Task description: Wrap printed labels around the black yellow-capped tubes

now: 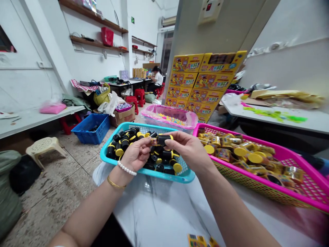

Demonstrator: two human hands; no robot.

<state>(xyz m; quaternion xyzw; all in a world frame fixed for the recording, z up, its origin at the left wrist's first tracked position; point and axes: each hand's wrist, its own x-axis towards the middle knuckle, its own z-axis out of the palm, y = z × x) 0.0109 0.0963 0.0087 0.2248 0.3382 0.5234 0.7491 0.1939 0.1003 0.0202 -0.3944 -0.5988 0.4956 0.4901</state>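
Observation:
Over the turquoise basket (189, 176), my right hand (191, 147) grips a small black container (162, 139) with a yellow end, held sideways between thumb and fingers. My left hand (137, 152) has its fingers pinched on a small printed label (153, 141) at the container's left end. How far the label touches the container I cannot tell. Several similar black containers with yellow lids (123, 142) lie jumbled in the basket beneath both hands. On my left wrist are a pearl bracelet and a gold bangle.
At right, a pink basket (295, 157) holds many yellow-labelled containers (239, 151). Behind stand a pink bin (149, 118) of colourful pieces and stacked yellow boxes (195, 82). Printed labels (196, 240) lie on the marble-patterned table (164, 209). A person (158, 79) sits far back.

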